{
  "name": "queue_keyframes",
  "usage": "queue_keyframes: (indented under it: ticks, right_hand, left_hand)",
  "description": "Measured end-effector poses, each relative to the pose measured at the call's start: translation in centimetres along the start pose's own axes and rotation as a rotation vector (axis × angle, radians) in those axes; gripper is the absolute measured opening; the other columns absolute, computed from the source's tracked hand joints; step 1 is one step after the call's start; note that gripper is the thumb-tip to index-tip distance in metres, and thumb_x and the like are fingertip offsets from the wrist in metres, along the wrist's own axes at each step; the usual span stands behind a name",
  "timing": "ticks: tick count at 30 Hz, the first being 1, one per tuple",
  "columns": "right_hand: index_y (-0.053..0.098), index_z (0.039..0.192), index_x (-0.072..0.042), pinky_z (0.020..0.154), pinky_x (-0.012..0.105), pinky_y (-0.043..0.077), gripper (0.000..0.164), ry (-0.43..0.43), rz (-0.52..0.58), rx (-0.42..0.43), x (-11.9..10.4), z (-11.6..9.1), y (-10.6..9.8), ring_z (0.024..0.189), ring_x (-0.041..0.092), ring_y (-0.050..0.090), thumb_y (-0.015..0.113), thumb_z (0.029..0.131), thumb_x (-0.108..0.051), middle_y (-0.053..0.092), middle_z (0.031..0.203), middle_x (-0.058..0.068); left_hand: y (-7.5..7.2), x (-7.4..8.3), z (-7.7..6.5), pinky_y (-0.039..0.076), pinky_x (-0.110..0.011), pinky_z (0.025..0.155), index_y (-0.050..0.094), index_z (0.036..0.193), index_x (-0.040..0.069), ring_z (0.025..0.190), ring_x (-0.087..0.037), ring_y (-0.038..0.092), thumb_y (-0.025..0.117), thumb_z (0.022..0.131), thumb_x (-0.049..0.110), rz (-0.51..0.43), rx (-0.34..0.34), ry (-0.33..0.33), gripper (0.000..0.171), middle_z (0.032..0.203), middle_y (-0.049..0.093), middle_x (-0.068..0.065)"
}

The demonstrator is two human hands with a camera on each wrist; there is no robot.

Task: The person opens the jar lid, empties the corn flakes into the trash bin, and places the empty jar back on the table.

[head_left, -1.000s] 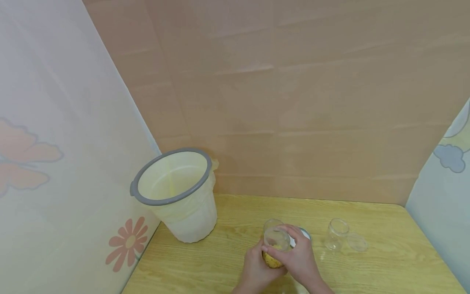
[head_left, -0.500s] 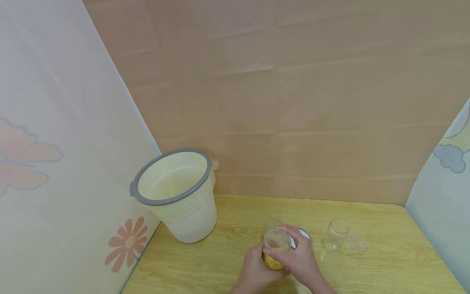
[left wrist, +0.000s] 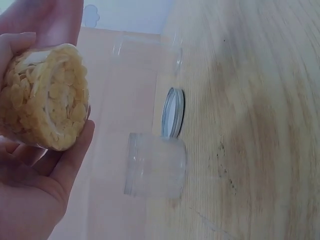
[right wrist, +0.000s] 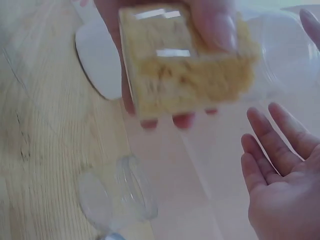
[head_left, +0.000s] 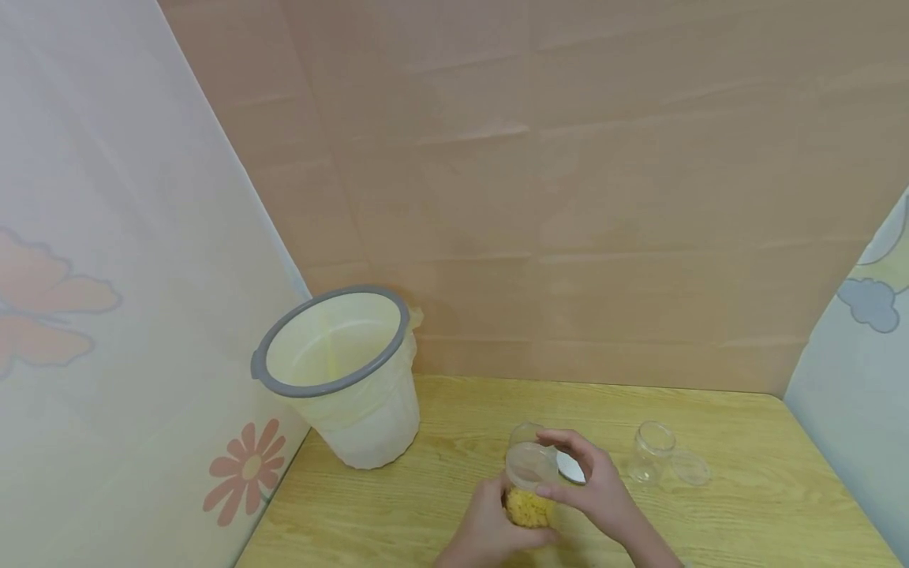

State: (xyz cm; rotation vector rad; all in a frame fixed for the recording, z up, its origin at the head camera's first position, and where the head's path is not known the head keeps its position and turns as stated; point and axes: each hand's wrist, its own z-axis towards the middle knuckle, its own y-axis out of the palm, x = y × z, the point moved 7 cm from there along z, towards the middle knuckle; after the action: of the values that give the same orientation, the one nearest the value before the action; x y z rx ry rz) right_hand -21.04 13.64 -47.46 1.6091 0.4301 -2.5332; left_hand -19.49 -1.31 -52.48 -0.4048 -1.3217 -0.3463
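Gripping flake jar [head_left: 529, 510] in left hand [head_left: 490, 521], with right hand [head_left: 604, 487] wide at two o'clock! Seemingly working its top; calls for a pinch.

- The flakes [head_left: 529, 510] are yellow; their jar [left wrist: 47, 97] is colourless.
- The lid [left wrist: 173, 112] is silver and white.
- The bin [head_left: 376, 432] is whitish, its rim [head_left: 316, 390] grey.
- The table [head_left: 355, 505] has yellowish wood grain.
- The back sheet [head_left: 568, 197] is plain pinkish-brown.
- The left sheet [head_left: 142, 197] is pale, with orange flower shapes.
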Motion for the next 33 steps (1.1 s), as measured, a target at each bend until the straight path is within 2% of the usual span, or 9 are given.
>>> queue_keyframes:
  ticks: [3, 4, 11, 18, 20, 24, 27, 30, 33]
  right_hand:
    - [0.061, 0.132, -0.004, 0.106, 0.021, 0.035, 0.051, -0.016, 0.001, 0.016, 0.2, 0.0, -0.7, 0.125, 0.014, 0.053, 0.079, 0.084, 0.003, 0.064, 0.127, 0.009]
    - [0.061, 0.131, -0.002, 0.105, 0.017, 0.034, 0.050, -0.027, 0.008, 0.015, 0.2, 0.0, -0.8, 0.124, 0.014, 0.054, 0.078, 0.085, 0.004, 0.064, 0.126, 0.010]
    - [0.061, 0.129, 0.001, 0.104, 0.018, 0.037, 0.042, -0.087, 0.010, 0.005, -0.2, -0.1, -1.5, 0.120, 0.016, 0.057, 0.072, 0.089, 0.007, 0.065, 0.124, 0.013]
    - [0.064, 0.130, -0.010, 0.102, 0.028, 0.040, 0.038, -0.089, -0.091, -0.021, -1.5, -0.6, -0.4, 0.121, 0.018, 0.055, 0.070, 0.094, 0.000, 0.066, 0.123, 0.005]
    - [0.065, 0.130, -0.015, 0.100, 0.031, 0.043, 0.041, -0.070, -0.158, 0.017, -1.7, -0.8, -0.2, 0.120, 0.017, 0.056, 0.076, 0.092, -0.006, 0.066, 0.123, 0.000]
    - [0.068, 0.125, -0.023, 0.097, 0.039, 0.046, 0.046, 0.033, -0.260, 0.101, -1.5, -1.0, 0.3, 0.117, 0.015, 0.056, 0.087, 0.083, -0.022, 0.065, 0.121, -0.011]
    - [0.068, 0.124, -0.025, 0.100, 0.052, 0.042, 0.050, 0.097, -0.235, 0.119, -1.1, -1.0, 0.8, 0.118, 0.018, 0.056, 0.090, 0.079, -0.026, 0.066, 0.119, -0.012]
    - [0.066, 0.127, -0.023, 0.099, 0.062, 0.038, 0.052, 0.117, -0.175, 0.109, -0.8, -0.9, 1.3, 0.119, 0.022, 0.056, 0.089, 0.080, -0.022, 0.066, 0.120, -0.010]
    - [0.065, 0.128, -0.024, 0.099, 0.060, 0.038, 0.054, 0.138, -0.134, 0.107, -0.8, -0.8, 1.7, 0.120, 0.023, 0.056, 0.088, 0.080, -0.019, 0.066, 0.121, -0.010]
  left_hand:
    - [-0.2, 0.1, 0.0, 0.058, -0.031, 0.078, 0.062, 0.126, 0.019, 0.091, -0.014, 0.069, 0.085, 0.079, 0.008, 0.023, 0.007, -0.006, 0.053, 0.111, 0.070, 0.002]
    - [-0.2, 0.2, -0.1, 0.058, -0.031, 0.078, 0.062, 0.126, 0.019, 0.091, -0.014, 0.069, 0.085, 0.080, 0.007, 0.030, 0.006, -0.008, 0.053, 0.110, 0.070, 0.002]
    - [-0.8, 0.3, -0.1, 0.056, -0.031, 0.078, 0.064, 0.120, 0.023, 0.086, -0.011, 0.066, 0.085, 0.077, 0.009, 0.092, 0.035, -0.022, 0.049, 0.104, 0.070, 0.004]
    - [-1.0, 0.2, 0.0, 0.056, -0.032, 0.080, 0.064, 0.120, 0.023, 0.089, -0.012, 0.067, 0.085, 0.077, 0.010, 0.116, 0.064, 0.003, 0.050, 0.105, 0.071, 0.004]
    - [-1.0, 0.1, 0.1, 0.057, -0.031, 0.077, 0.064, 0.119, 0.023, 0.086, -0.011, 0.067, 0.085, 0.076, 0.008, 0.123, 0.077, 0.010, 0.050, 0.104, 0.071, 0.004]
    - [-1.0, 0.1, 0.1, 0.058, -0.031, 0.071, 0.064, 0.115, 0.022, 0.080, -0.009, 0.067, 0.082, 0.075, 0.000, 0.130, 0.095, 0.021, 0.049, 0.099, 0.071, 0.004]
    - [-1.0, 0.2, 0.2, 0.059, -0.031, 0.070, 0.064, 0.115, 0.022, 0.081, -0.009, 0.067, 0.081, 0.075, 0.000, 0.134, 0.093, 0.047, 0.048, 0.099, 0.070, 0.004]
    - [-0.8, 0.5, 0.3, 0.059, -0.031, 0.071, 0.063, 0.117, 0.021, 0.083, -0.008, 0.067, 0.081, 0.078, 0.003, 0.148, 0.074, 0.083, 0.046, 0.100, 0.070, 0.005]
    - [-0.4, 0.8, 0.5, 0.059, -0.031, 0.071, 0.063, 0.117, 0.021, 0.085, -0.008, 0.067, 0.082, 0.080, 0.006, 0.159, 0.049, 0.117, 0.044, 0.102, 0.070, 0.006]
